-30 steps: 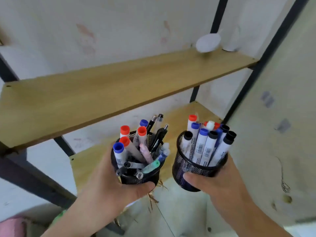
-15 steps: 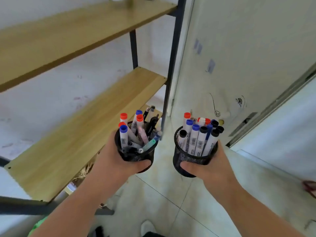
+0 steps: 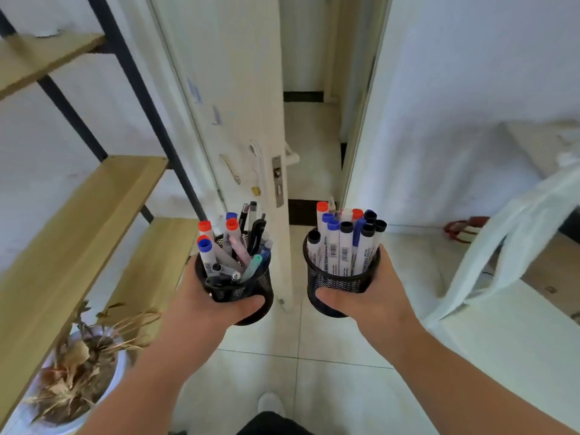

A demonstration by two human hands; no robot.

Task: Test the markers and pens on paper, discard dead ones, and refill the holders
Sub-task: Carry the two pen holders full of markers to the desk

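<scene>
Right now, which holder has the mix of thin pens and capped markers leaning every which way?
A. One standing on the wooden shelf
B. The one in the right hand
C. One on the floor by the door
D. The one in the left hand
D: the left hand grips the mesh holder with thin pens among leaning markers, while the right hand holds a holder of upright markers.

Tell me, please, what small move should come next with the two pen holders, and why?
Probably carry both to a flat surface and set them down. The left hand grips one mesh holder and the right hand grips the other holder, so neither can draw a marker out, and no paper is in view.
</scene>
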